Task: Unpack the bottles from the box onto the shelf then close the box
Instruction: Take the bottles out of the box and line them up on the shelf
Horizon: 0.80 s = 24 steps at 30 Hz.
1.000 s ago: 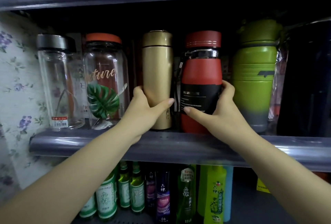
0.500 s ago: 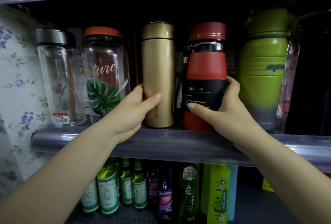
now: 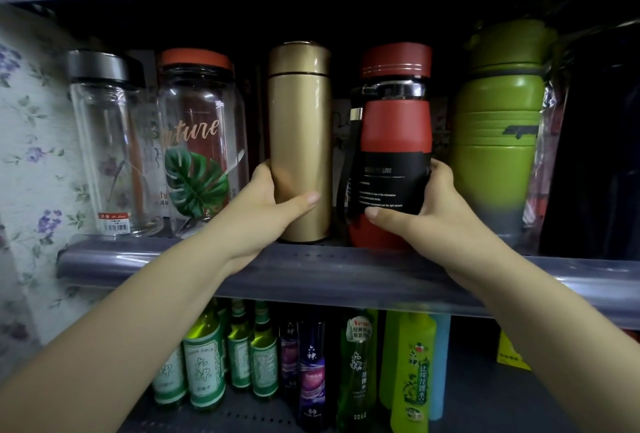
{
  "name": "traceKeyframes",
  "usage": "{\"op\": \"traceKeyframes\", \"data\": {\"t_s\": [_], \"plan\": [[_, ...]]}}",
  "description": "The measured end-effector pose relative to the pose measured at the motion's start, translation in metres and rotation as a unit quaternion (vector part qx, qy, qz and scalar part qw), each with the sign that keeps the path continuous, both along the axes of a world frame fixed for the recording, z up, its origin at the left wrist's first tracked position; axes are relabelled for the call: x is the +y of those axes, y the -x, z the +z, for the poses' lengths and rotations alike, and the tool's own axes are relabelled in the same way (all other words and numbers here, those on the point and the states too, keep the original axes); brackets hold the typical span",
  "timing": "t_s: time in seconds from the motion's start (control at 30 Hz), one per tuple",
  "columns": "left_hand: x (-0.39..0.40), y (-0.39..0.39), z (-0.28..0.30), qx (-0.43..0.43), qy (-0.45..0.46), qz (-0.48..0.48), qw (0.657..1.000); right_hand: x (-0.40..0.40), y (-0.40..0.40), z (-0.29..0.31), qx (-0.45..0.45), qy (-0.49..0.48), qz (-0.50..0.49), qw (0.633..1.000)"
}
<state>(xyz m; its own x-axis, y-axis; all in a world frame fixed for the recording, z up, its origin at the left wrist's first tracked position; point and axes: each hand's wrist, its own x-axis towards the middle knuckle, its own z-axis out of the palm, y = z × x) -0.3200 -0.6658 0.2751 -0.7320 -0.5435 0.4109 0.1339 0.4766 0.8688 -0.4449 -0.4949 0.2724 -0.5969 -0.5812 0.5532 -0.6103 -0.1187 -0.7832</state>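
Fingers and thumbs wrap two bottles: our left hand (image 3: 258, 211) is curled round the gold flask (image 3: 300, 127), our right hand (image 3: 427, 221) clasps the red bottle (image 3: 394, 141) at its black label. Both stand upright at twelve o'clock on the shelf (image 3: 329, 270), low grips likely steadying them into the row. At nine o'clock sit two glass bottles (image 3: 201, 141); at three, a green one (image 3: 498, 134). We cannot see the box.
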Motion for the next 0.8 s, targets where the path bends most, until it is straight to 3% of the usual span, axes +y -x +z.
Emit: {"op": "traceKeyframes", "data": {"t_s": [0.07,0.23,0.4,0.53,0.7,0.8], "plan": [[-0.001,-0.001,0.000,0.004,-0.003,0.005,1.000,0.002,0.000,0.000,-0.004,-0.005,0.005,1.000],[0.007,-0.001,0.001,0.013,-0.001,0.013,1.000,-0.002,-0.008,-0.001,0.076,-0.028,-0.101,0.992],[0.010,-0.002,0.003,0.007,0.004,0.011,1.000,0.003,-0.005,0.001,0.014,-0.007,-0.042,0.999],[0.009,-0.002,0.002,0.010,0.008,0.018,1.000,0.002,-0.009,-0.002,0.110,-0.035,-0.120,0.986],[0.009,-0.002,0.001,0.015,0.007,0.019,1.000,0.000,-0.009,0.003,0.035,-0.043,-0.060,0.997],[0.008,-0.001,0.001,0.014,0.010,0.017,1.000,0.003,-0.007,0.001,0.049,-0.039,-0.069,0.996]]}}
